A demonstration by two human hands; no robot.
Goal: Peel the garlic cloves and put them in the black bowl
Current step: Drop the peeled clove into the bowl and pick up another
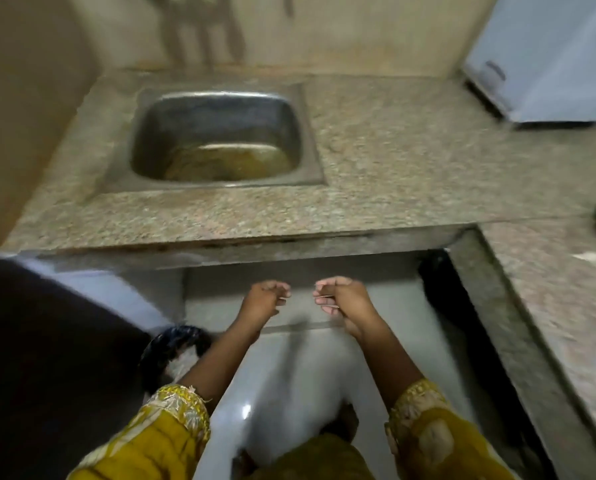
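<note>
Both hands hung low in front of the counter [393, 174], below its front edge, near each other but not touching. The left hand [264, 301] and the right hand [343, 297] each had fingers curled inward, and the blur hid whether either pinched a scrap of skin or nothing at all. No garlic cloves showed anywhere, neither on the counter nor in the steel sink [313, 140]. A dark round rim [172, 341] beside the left forearm might have been the black bowl, though it was too smeared to be sure. Cloves would likely be light, small and firm, their papery skin dry and slippery. Fingertips would best pinch the blunt root end and strip the skin toward the tip.
</note>
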